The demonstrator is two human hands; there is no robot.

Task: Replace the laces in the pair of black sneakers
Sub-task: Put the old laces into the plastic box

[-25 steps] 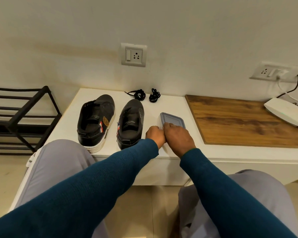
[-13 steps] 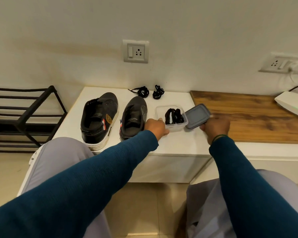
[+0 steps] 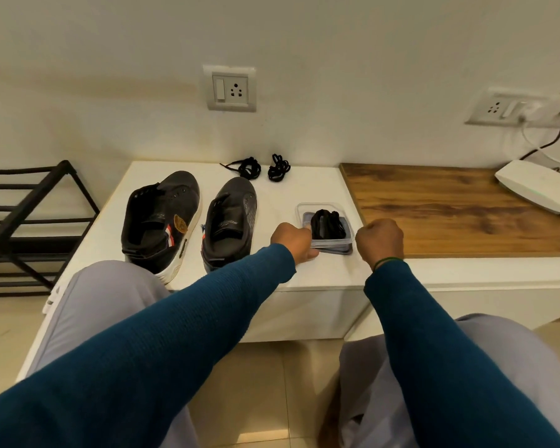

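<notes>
Left hand (image 3: 293, 242): gripped container (image 3: 332, 243) at its 9 o'clock edge.
Right hand (image 3: 379, 240): fist at container's 3 o'clock; grip unclear.
Laces (image 3: 328, 224): coiled inside container.

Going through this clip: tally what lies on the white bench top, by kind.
black sneakers: 2
loose lace bundles by the wall: 2
clear container holding laces: 1
grey lid under it: 1
Total: 6

2 black sneakers (image 3: 162, 218) stand laceless, side by side; black laces (image 3: 328, 223) bundled in clear container (image 3: 317, 205).
</notes>
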